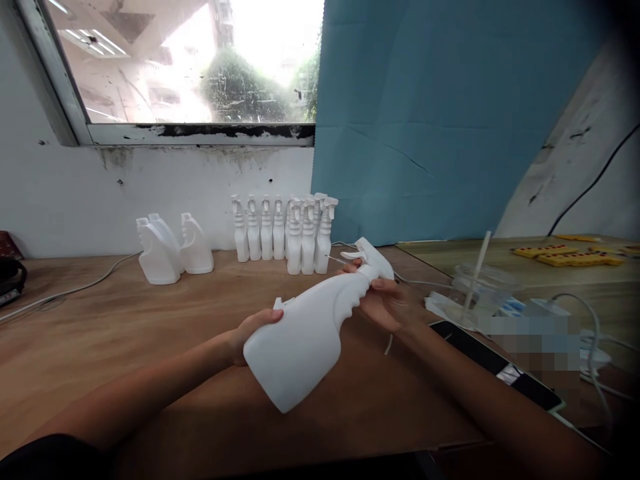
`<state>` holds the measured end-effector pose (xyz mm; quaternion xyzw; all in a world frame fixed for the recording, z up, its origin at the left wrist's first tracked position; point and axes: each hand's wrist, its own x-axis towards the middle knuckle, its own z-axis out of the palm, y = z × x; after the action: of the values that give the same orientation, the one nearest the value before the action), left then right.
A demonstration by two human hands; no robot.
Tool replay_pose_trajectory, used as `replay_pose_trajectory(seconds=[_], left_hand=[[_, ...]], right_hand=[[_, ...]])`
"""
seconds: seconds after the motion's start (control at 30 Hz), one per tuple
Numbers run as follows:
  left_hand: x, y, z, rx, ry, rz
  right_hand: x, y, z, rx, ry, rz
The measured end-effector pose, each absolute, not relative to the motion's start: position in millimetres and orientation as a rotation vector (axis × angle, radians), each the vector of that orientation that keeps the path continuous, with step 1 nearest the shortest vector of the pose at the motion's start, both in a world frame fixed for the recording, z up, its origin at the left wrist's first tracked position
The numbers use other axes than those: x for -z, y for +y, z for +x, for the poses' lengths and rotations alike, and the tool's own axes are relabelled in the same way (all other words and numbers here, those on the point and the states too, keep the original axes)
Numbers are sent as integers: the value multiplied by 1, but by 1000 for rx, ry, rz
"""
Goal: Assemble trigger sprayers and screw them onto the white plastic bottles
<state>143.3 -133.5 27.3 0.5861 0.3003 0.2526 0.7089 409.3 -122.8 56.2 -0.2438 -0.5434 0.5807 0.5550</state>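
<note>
A white spray bottle is held tilted above the brown table, its base toward me and its trigger head pointing away to the right. Around the lower body, my left hand is closed, thumb on the near side and most fingers hidden behind the plastic. At the neck just under the trigger head, my right hand is closed with its fingers round the collar. A thin metal rod sticks out near the right fingers; what it belongs to is unclear. Behind the left hand, a small white piece shows partly past the bottle.
Several upright white spray bottles with trigger heads stand near the wall. Left of them are 3 headless bottles. On the right lie a dark tablet-like device, a clear cup with a straw, cables and yellow pieces.
</note>
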Motion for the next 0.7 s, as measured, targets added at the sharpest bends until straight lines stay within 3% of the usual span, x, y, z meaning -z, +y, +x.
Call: replay_pose_trajectory(seconds=[0.3, 0.47, 0.57, 0.7], left_hand=[[-15, -123, 142, -522, 536, 1081], [-25, -119, 146, -359, 332, 1051], [-32, -123, 151, -298, 199, 1147], [-37, -129, 149, -373, 359, 1425]], right_hand=[[-46, -121, 403, -1380, -1272, -659], [-47, -124, 406, -1401, -1178, -474], [-47, -124, 410, -1407, -1175, -448], [-46, -123, 410, -1432, -1172, -478]])
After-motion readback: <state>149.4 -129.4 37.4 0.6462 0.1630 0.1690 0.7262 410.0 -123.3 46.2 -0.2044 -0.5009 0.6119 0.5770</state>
